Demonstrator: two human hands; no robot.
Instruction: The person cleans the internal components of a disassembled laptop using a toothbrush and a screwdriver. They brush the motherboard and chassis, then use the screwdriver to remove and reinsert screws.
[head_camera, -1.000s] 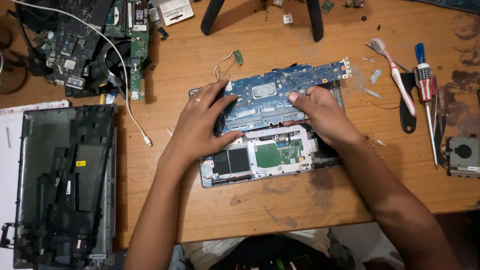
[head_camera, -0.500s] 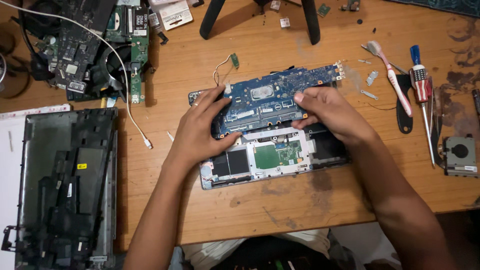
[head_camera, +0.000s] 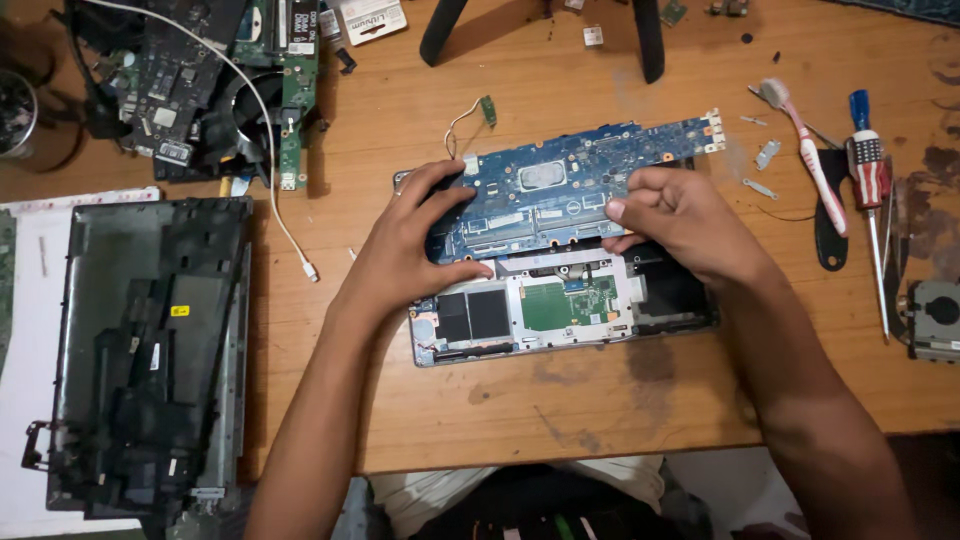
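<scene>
Looking down past a strip of wooden table (head_camera: 600, 420) at the near edge. Just beyond that, got an opened silver laptop base (head_camera: 530, 335) lying flat, with black pads and a green patch showing in the near half.

Gripping the blue motherboard (head_camera: 560, 190) from both ends over the far half of that base. Left hand (head_camera: 415, 250) clamped on the left end, thumb along the near edge and fingers spread over the top. Right hand (head_camera: 680, 220) pinching the right part of the board, fingers curled onto the face, thumb hidden underneath. Both grasping the board, nothing loose.

Progress-wise, looks about halfway: base already open, and the board seems freed, sitting skewed with its far right corner poking past the frame. Not clear of the base yet though, and can't tell whether any cable underneath is attached.

Off to the left, a gutted black laptop shell (head_camera: 140, 350) on white paper. Over on the right, a small fan unit (head_camera: 935, 320), a screwdriver (head_camera: 868, 170) and a toothbrush (head_camera: 800, 130) with some little metal bits nearby.

Farther back, a tiny green board (head_camera: 487, 108) on thin wires just beyond the motherboard, plus another stripped board with fan (head_camera: 220, 90) top left, white cable (head_camera: 280, 200) trailing off it.
</scene>
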